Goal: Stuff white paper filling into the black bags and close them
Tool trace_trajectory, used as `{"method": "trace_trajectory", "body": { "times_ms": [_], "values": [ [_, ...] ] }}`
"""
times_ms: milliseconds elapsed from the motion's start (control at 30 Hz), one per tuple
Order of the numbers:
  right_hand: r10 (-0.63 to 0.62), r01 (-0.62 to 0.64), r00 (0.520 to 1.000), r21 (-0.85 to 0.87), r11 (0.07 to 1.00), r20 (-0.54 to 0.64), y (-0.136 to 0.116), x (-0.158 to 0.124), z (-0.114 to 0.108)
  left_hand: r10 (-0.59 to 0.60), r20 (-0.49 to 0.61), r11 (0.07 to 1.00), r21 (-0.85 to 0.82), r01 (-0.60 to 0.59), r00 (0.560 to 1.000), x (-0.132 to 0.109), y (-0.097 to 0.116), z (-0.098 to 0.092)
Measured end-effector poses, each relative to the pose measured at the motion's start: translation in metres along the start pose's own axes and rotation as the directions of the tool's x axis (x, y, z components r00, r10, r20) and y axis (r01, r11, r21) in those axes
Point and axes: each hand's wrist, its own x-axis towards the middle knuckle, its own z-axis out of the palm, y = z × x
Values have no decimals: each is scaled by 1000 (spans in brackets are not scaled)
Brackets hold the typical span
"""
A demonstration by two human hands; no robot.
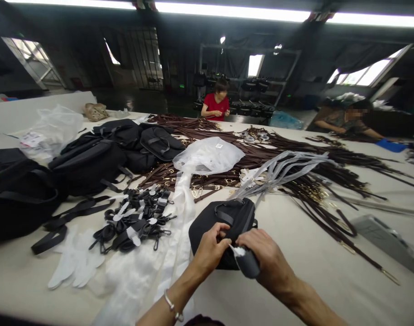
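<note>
A small black bag (pixel 227 222) lies on the white table (pixel 312 253) just in front of me. My left hand (pixel 212 249) is closed on the bag's near edge, fingers curled into the fabric. My right hand (pixel 264 256) is closed round a dark strap end (pixel 249 265) with a scrap of white wrapping (pixel 237 250) on it, right beside the left hand. A thin bracelet (pixel 171 308) sits on my left wrist.
Left of the bag lie a heap of black clipped straps (pixel 139 222), white gloves (pixel 74 262) and clear plastic sleeves (pixel 180 213). Larger black bags (pixel 91 158) fill the left side. Brown straps (pixel 295 158) cover the far middle. A grey box (pixel 387 240) sits right. Two people work at the far side.
</note>
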Motion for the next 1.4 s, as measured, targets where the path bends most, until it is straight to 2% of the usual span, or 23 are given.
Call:
{"method": "trace_trajectory", "body": {
  "times_ms": [67, 133, 233, 300, 400, 467, 600, 667, 733, 867, 1000, 1167, 1233, 1300, 1333, 1400],
  "values": [
    [-79, 82, 997, -258, 963, 24, 3, 12, 7, -1, 20, 998, -55, 2, 1000, 3, -3, 6],
    [-71, 105, 993, -429, 897, 95, 6, 18, 14, -17, 57, 983, -183, 27, 998, 6, -6, 12],
    [-22, 128, 982, -580, 804, 187, 4, 26, 17, -41, 72, 914, -400, 67, 997, 9, -5, 19],
    [15, 135, 975, -647, 750, 220, 0, 33, 13, -54, 44, 878, -473, 68, 998, 10, 0, 22],
    [9, 181, 964, -684, 706, 265, -5, 44, 1, -61, 30, 859, -507, 68, 998, 12, 9, 23],
    [-76, 278, 946, -671, 687, 314, -4, 51, -10, -59, 37, 854, -516, 70, 998, 17, 11, 21],
    [-257, 482, 870, -615, 624, 421, 4, 63, -25, -78, 32, 845, -529, 83, 996, 29, 9, 16],
    [-214, 478, 863, -604, 637, 457, 3, 69, -27, -100, 11, 834, -544, 91, 995, 34, 7, 14],
    [-107, 421, 877, -641, 642, 469, -2, 74, -24, -115, -2, 818, -568, 93, 993, 37, 8, 13],
    [34, 360, 879, -710, 605, 475, -13, 84, -16, -87, 44, 783, -615, 96, 995, 43, 13, 13],
    [33, 402, 846, -678, 616, 532, -12, 92, -19, -64, 85, 782, -615, 103, 994, 51, 14, 14],
    [-86, 605, 696, -518, 605, 713, -8, 107, -43, -69, 155, 800, -582, 147, 986, 59, 13, 7],
    [-154, 638, 666, -450, 625, 730, -5, 112, -53, -71, 177, 811, -563, 160, 982, 59, 13, 2],
    [-194, 595, 685, -385, 706, 702, 0, 115, -58, -67, 183, 826, -542, 157, 981, 57, 15, -5],
    [-194, 533, 715, -345, 772, 671, 4, 116, -59, -63, 182, 834, -531, 152, 981, 56, 17, -8],
    [-161, 344, 815, -241, 907, 556, 15, 115, -55, -49, 187, 849, -510, 140, 981, 50, 21, -16]
  ]
}}
